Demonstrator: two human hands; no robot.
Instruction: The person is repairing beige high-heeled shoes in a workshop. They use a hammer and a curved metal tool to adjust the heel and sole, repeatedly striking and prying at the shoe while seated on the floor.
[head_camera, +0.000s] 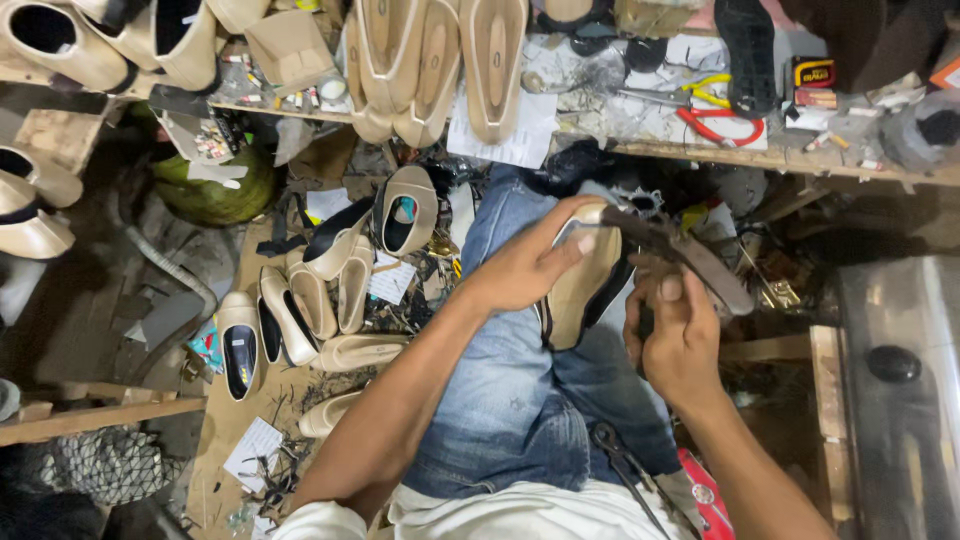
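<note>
My left hand (525, 265) grips a beige shoe (582, 285) by its upper edge, holding it sole-up over my lap in blue jeans (520, 390). My right hand (675, 335) is closed around the handle of a dark, flat, blade-like tool (690, 258) that lies across the toe end of the shoe. The thumb of the right hand presses on the tool. A pair of dark pliers (620, 465) rests on my right thigh.
Several beige shoes (300, 300) lie on a cardboard sheet on the floor to the left. A workbench (700, 150) at the top holds beige soles (430, 60), red-handled scissors (720, 125) and small items. A metal box (900, 390) stands at right.
</note>
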